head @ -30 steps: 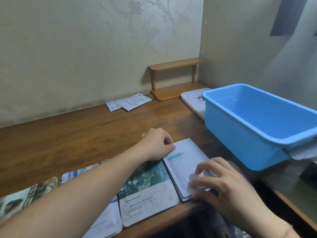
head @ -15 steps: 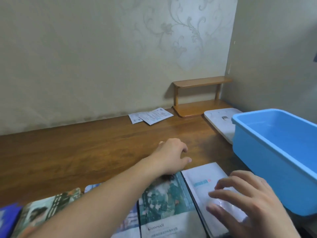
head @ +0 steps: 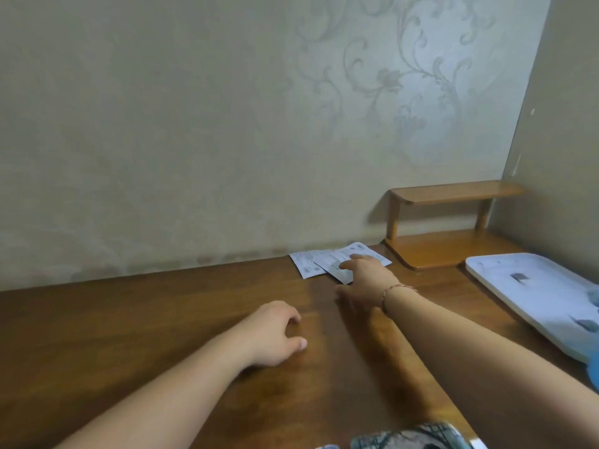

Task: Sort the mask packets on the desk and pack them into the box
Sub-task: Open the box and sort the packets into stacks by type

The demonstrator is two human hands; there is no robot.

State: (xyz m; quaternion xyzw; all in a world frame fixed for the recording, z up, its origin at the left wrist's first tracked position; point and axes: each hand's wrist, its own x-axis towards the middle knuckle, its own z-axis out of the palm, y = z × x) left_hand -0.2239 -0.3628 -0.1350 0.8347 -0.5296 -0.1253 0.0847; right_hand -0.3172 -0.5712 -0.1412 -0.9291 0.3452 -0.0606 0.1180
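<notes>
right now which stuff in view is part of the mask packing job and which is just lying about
Part of the job:
- small white packets by the wall, under the right hand
- patterned packet at the near edge

Just lying about:
- wooden shelf
- white flat board

packet cut by bottom edge, only top strip seen, print blurred; box only a blue sliver at right edge; right hand covers part of small packets, their text too small to read
</notes>
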